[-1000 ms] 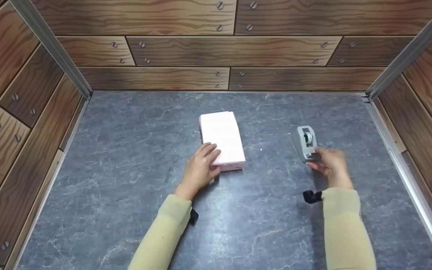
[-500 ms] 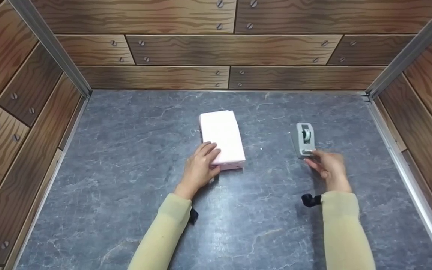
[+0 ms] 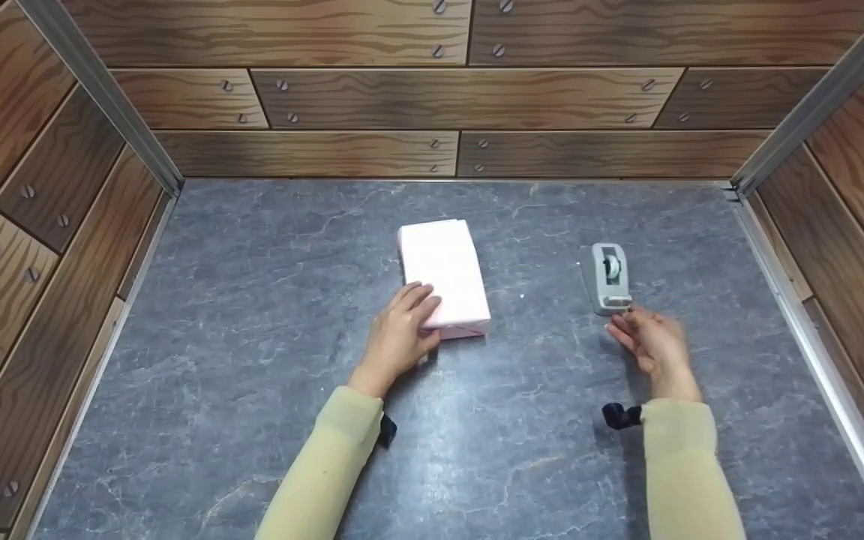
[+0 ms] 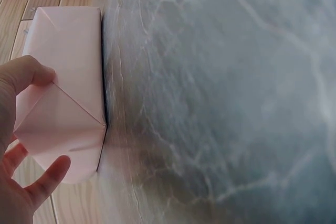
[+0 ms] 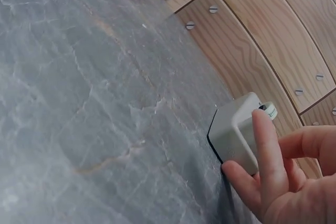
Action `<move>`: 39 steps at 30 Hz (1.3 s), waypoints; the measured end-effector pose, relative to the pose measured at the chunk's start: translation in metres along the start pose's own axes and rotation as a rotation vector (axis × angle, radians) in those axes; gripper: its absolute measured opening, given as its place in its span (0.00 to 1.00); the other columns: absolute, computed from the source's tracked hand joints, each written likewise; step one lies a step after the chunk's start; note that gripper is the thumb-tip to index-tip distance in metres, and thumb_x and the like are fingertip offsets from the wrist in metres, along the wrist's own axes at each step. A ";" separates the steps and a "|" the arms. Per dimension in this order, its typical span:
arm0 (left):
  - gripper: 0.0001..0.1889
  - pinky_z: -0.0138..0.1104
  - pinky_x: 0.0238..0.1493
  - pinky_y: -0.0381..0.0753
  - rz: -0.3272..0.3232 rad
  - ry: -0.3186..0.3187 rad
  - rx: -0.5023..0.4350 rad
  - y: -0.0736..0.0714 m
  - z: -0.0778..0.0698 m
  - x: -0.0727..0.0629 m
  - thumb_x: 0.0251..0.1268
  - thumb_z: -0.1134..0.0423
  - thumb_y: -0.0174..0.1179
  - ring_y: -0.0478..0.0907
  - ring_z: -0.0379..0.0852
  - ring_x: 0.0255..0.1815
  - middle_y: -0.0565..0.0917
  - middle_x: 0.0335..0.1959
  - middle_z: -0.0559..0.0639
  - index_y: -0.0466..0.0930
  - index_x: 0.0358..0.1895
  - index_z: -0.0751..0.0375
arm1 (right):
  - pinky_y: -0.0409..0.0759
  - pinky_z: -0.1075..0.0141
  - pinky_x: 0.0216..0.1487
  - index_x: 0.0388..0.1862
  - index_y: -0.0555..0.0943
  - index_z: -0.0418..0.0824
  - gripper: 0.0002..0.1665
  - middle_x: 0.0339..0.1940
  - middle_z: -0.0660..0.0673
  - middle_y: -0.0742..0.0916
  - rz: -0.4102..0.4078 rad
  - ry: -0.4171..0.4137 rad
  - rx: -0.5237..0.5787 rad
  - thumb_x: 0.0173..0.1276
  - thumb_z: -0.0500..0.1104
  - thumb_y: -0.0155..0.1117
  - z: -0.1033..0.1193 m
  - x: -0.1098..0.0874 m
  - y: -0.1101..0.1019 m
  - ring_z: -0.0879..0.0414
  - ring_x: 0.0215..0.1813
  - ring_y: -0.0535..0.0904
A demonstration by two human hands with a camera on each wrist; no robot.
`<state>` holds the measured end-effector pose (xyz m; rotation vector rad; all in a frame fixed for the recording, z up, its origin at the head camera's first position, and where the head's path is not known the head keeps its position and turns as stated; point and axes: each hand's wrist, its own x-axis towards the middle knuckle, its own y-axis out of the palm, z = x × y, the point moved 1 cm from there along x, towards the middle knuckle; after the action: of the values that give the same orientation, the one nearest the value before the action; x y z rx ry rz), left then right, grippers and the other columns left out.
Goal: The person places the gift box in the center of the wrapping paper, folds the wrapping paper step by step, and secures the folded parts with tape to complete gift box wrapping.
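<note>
Left hand holds box by near end, thumb against end face; box lies mid-worktop. Right hand: fingers loose, parted at upright dispenser; contact unclear. Step, probably: placing dispenser. Next likely calls for clearing it without nudging.

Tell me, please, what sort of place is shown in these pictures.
Probably a small work booth, perhaps for filming: a grey, marble-patterned tabletop is bordered at the back and both sides by wood-patterned panels, with metal strips at the corners.
</note>
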<state>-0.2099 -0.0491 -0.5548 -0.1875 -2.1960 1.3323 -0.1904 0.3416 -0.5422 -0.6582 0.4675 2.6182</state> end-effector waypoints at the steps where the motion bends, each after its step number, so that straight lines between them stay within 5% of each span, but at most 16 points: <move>1: 0.25 0.46 0.60 0.75 -0.001 0.000 0.000 0.000 0.000 0.000 0.54 0.57 0.72 0.67 0.50 0.68 0.76 0.63 0.51 0.81 0.57 0.56 | 0.81 0.65 0.50 0.73 0.56 0.25 0.32 0.56 0.38 0.77 0.000 -0.001 -0.018 0.71 0.27 0.46 -0.001 0.000 0.000 0.57 0.44 0.84; 4: 0.25 0.46 0.59 0.76 -0.004 0.004 -0.009 0.000 0.000 0.000 0.54 0.58 0.72 0.67 0.50 0.68 0.76 0.63 0.51 0.81 0.57 0.56 | 0.81 0.65 0.51 0.73 0.56 0.25 0.32 0.62 0.36 0.71 -0.023 -0.017 -0.102 0.72 0.31 0.47 -0.004 -0.001 0.001 0.59 0.49 0.81; 9: 0.25 0.46 0.58 0.77 -0.013 0.018 -0.019 0.001 0.001 0.000 0.52 0.59 0.72 0.68 0.50 0.68 0.77 0.63 0.51 0.82 0.57 0.57 | 0.82 0.65 0.48 0.67 0.66 0.25 0.29 0.50 0.42 0.77 -0.138 -0.036 -0.239 0.72 0.39 0.55 -0.008 0.003 -0.001 0.58 0.50 0.80; 11: 0.25 0.46 0.57 0.77 -0.015 0.021 -0.018 0.001 0.002 0.000 0.52 0.59 0.72 0.68 0.50 0.68 0.77 0.63 0.51 0.82 0.57 0.57 | 0.82 0.66 0.48 0.66 0.68 0.26 0.30 0.53 0.39 0.78 -0.171 -0.052 -0.298 0.71 0.42 0.58 -0.009 0.005 -0.002 0.55 0.54 0.79; 15: 0.25 0.46 0.57 0.77 -0.023 0.030 -0.021 0.001 0.002 0.000 0.52 0.59 0.72 0.68 0.50 0.67 0.77 0.62 0.52 0.82 0.56 0.57 | 0.82 0.67 0.47 0.50 0.75 0.27 0.18 0.68 0.34 0.73 -0.195 -0.117 -0.413 0.71 0.42 0.60 -0.010 0.008 -0.001 0.46 0.67 0.71; 19: 0.25 0.45 0.57 0.77 -0.035 0.040 -0.028 0.001 0.002 0.000 0.51 0.59 0.73 0.69 0.51 0.67 0.77 0.62 0.52 0.82 0.56 0.57 | 0.83 0.66 0.45 0.35 0.74 0.30 0.13 0.70 0.33 0.71 -0.210 -0.172 -0.530 0.73 0.41 0.58 -0.009 0.009 0.001 0.41 0.70 0.68; 28: 0.25 0.45 0.58 0.76 -0.054 0.057 -0.034 0.002 0.002 0.000 0.50 0.60 0.73 0.69 0.52 0.66 0.78 0.62 0.53 0.82 0.55 0.58 | 0.83 0.68 0.27 0.31 0.78 0.31 0.13 0.59 0.33 0.80 -0.334 -0.303 -0.721 0.72 0.40 0.60 -0.010 0.010 0.006 0.40 0.55 0.80; 32: 0.25 0.45 0.58 0.76 -0.038 0.040 -0.025 0.001 0.002 0.000 0.51 0.59 0.73 0.69 0.51 0.67 0.77 0.62 0.52 0.82 0.56 0.57 | 0.83 0.70 0.28 0.33 0.78 0.30 0.14 0.60 0.33 0.81 -0.313 -0.313 -0.764 0.73 0.41 0.60 -0.008 0.010 0.005 0.41 0.52 0.81; 39: 0.25 0.45 0.58 0.77 -0.004 0.004 -0.003 -0.001 0.000 0.000 0.54 0.58 0.72 0.67 0.50 0.68 0.76 0.64 0.51 0.81 0.58 0.56 | 0.82 0.71 0.27 0.31 0.77 0.31 0.14 0.57 0.34 0.82 -0.296 -0.312 -0.824 0.72 0.41 0.60 -0.004 0.011 0.005 0.60 0.26 0.83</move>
<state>-0.2097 -0.0501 -0.5543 -0.1863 -2.1935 1.3253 -0.2001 0.3394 -0.5498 -0.4713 -0.7825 2.4866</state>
